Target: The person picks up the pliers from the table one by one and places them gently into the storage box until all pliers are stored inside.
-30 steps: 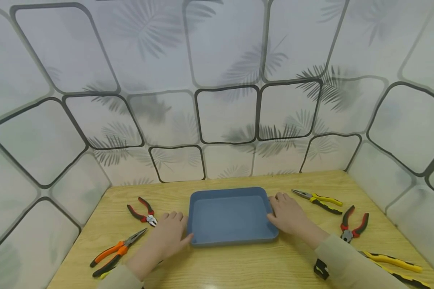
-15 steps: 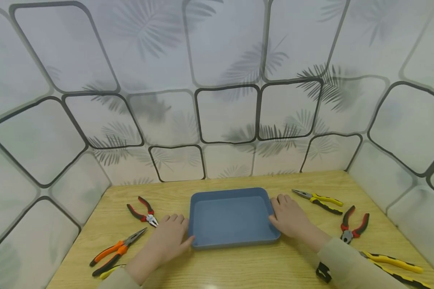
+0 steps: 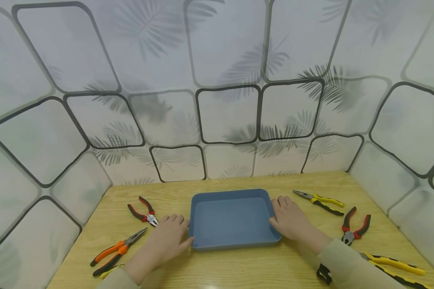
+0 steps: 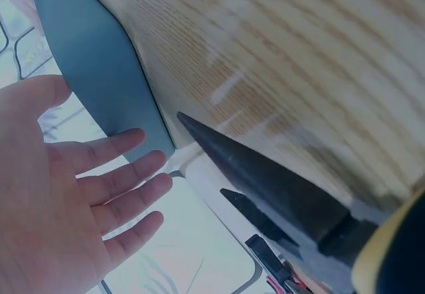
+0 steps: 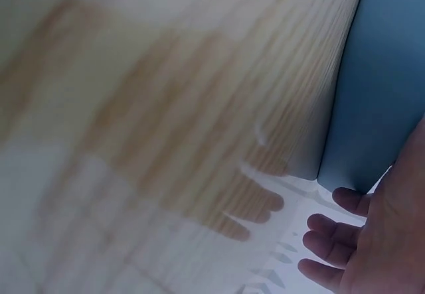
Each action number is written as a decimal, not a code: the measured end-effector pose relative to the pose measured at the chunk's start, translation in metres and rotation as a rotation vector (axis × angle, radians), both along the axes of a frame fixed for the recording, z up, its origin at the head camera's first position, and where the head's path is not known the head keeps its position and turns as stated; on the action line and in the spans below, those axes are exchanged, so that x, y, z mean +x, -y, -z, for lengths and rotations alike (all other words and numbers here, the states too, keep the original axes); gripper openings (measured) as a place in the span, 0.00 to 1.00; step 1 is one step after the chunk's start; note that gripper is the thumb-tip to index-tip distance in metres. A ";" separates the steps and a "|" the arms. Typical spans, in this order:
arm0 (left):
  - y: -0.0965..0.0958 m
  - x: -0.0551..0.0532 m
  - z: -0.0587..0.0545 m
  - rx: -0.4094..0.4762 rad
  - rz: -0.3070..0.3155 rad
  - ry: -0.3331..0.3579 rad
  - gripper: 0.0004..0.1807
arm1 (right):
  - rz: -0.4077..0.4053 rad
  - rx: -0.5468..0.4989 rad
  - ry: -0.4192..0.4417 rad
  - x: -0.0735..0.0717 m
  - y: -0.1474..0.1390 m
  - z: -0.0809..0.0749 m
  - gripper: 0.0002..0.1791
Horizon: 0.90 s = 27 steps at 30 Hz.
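Clearly, uneven pressure is the likeliest trouble: if one hand pushes harder, the blue tray (image 3: 235, 220) at the lower centre of the frame could skew across the wooden table (image 3: 235, 269). The left hand (image 3: 168, 237), grasping nothing, lies with straight fingers against the tray's left end; the right hand (image 3: 290, 217), relaxed and not clenched, meets its right end. A careless leftward sweep might also knock the pliers near the left forearm (image 3: 142, 263). Counted, one tray and two hands show, plus six pliers: at lower left, red-handled pliers (image 3: 144, 218), orange-handled pliers (image 3: 121, 247) and yellow-handled pliers (image 3: 110, 273) mostly covered by that forearm; at lower right, long-nosed pliers (image 3: 314, 198) highest, red-and-black pliers (image 3: 348, 236) below, and yellow-and-black pliers (image 3: 394, 260) towards the corner, partly behind the right sleeve (image 3: 343, 261).
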State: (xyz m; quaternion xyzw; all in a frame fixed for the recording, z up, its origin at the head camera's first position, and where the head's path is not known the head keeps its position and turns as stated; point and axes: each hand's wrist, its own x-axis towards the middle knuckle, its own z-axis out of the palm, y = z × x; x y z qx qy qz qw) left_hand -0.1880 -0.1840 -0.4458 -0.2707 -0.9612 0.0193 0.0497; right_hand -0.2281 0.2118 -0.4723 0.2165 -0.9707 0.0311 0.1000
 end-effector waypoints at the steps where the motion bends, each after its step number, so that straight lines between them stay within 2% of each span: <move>1: 0.000 0.000 0.000 0.003 -0.001 0.005 0.26 | 0.000 0.000 0.002 0.000 0.000 0.000 0.16; 18: 0.012 -0.002 -0.004 0.035 0.029 -0.017 0.23 | 0.016 0.006 0.022 -0.001 0.000 0.001 0.20; 27: 0.019 -0.004 -0.006 0.063 -0.028 0.025 0.24 | 0.025 0.018 0.025 0.000 0.001 0.001 0.23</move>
